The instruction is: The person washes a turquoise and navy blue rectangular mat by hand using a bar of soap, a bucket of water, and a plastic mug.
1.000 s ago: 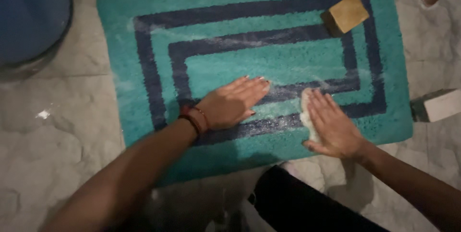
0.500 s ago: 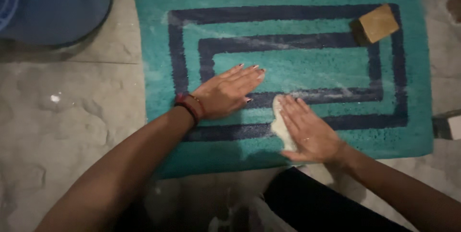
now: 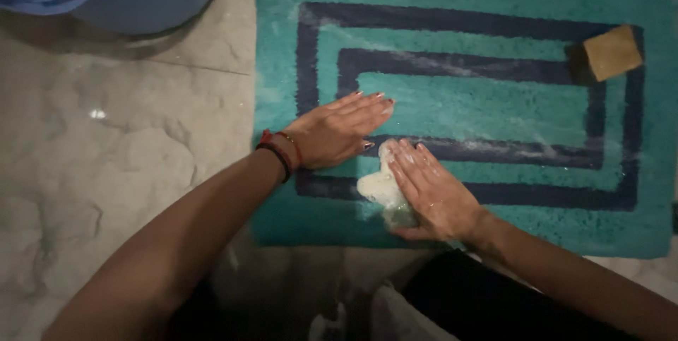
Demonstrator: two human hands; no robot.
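Head camera: a person's right hand [image 3: 432, 193], fingers spread nearly flat, presses a pale soapy cloth [image 3: 381, 189] onto a teal mat [image 3: 459, 104] near its front edge. The cloth pokes out leftward from under the palm. The left hand [image 3: 335, 133] lies open and flat just beside it, bracing the mat. A brown block [image 3: 613, 51] sits toward the mat's far right corner, well apart.

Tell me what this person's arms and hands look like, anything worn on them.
Both forearms are bare, with no sleeves in view. The left hand has dark-painted fingernails, and its wrist carries a stack of thin bangles, red and dark. The right hand shows no ring or band that I can make out; its fingers look wet and soapy.
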